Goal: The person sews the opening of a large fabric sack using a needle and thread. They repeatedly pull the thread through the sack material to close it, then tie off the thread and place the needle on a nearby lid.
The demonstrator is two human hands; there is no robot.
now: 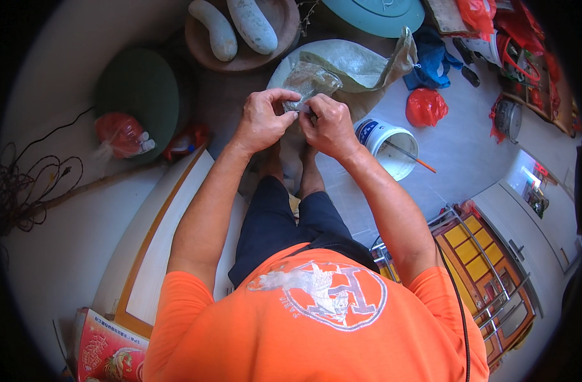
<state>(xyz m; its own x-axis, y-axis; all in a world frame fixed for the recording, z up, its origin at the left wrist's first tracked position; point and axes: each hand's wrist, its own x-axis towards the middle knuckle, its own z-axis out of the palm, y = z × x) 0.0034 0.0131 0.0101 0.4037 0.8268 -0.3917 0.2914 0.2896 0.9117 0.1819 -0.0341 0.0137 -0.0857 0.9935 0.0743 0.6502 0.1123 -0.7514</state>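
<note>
A crumpled clear plastic bag [315, 79] is between my hands, over the mouth of a woven sack [341, 59]. My left hand [267, 117] holds its gathered end between thumb and forefinger. On the other side my right hand [330, 124] pinches a small piece of the plastic with bent fingers. The two hands nearly meet at the fingertips. What the bag contains is not clear. The sack stands on the floor with its rim folded and bunched at the right; its lower part is partly hidden behind my hands.
Beyond lie two pale gourds [253, 26] on a round brown container [195, 52] and a teal lid [377, 16]. A white bucket [367, 133] with an orange-ended stick lies tipped at right, near a red plastic bag [427, 107]. Left is a dark green round lid [133, 90].
</note>
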